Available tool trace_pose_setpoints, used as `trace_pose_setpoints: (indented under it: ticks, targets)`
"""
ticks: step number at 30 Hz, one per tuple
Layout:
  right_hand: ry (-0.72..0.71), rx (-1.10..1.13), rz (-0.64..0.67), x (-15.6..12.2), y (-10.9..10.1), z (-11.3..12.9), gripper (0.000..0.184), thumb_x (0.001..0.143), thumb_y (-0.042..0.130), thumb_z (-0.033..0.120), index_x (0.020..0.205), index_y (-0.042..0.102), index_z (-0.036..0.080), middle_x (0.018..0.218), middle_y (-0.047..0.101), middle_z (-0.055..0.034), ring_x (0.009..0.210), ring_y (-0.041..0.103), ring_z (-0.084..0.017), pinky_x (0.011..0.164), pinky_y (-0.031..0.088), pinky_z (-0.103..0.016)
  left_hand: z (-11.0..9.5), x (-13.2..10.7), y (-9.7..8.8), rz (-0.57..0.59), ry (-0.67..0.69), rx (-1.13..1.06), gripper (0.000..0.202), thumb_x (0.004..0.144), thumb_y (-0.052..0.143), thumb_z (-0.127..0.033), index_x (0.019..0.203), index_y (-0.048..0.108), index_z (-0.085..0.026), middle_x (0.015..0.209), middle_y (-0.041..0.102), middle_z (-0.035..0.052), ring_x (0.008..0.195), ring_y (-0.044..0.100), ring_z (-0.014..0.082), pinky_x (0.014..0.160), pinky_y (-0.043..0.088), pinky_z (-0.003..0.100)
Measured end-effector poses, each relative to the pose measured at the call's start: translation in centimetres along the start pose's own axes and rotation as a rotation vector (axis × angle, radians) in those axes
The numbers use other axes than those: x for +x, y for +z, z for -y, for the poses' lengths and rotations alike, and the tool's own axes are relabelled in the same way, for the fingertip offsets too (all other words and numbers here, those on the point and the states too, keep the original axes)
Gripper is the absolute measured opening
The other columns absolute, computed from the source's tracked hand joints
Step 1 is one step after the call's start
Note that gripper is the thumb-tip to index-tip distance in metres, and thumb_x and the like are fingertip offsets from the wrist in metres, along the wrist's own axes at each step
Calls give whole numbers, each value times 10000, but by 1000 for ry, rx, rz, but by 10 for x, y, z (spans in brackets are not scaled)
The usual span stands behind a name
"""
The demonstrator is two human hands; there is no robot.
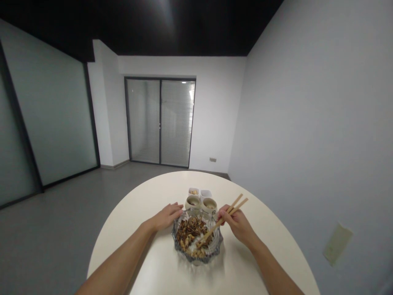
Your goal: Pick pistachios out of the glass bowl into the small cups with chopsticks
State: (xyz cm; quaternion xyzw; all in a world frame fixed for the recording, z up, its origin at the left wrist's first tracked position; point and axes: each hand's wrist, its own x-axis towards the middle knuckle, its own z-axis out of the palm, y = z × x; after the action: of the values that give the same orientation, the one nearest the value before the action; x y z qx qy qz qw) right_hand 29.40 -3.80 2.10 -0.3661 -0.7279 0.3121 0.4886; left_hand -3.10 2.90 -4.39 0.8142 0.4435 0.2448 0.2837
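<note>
Grey-floored white room, round cream table: wooden chopsticks in a cut-glass bowl.
From the head view, the right hand pinched the chopsticks between fingers and thumb, tips among what looked like sunflower seeds mid-table. The left hand, fingers pressed together, lay just beside the bowl's rim, near two ceramic cups and two small white dishes.

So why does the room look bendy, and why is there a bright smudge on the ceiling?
In the head view, the walls lean and curve toward the edges, as a wide lens does; the black ceiling has a pale glare smudge; the glass bowl casts only a soft shadow on the table.
</note>
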Motion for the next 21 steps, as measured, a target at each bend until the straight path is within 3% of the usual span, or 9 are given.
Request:
trace_pose_setpoints:
  ticks: [12, 21]
  targets:
    - [-17, 25, -70, 2, 2, -8, 562, 912, 647, 724, 731, 740, 200, 661, 719, -59, 603, 678, -202, 582, 577, -302, -1, -1, 0, -8, -3, -2, 746, 998, 378, -790, 1392, 704, -247, 1624, 535, 98, 1582, 344, 378, 1334, 131, 572]
    - [-85, -25, -344, 36, -1, -14, 627, 881, 618, 814, 763, 728, 209, 715, 755, -77, 659, 722, -234, 635, 618, -338, -1, -2, -1, 9, -6, 0, 725, 1019, 359, -761, 1427, 680, -255, 1641, 510, 106, 1592, 331, 348, 1334, 121, 571]
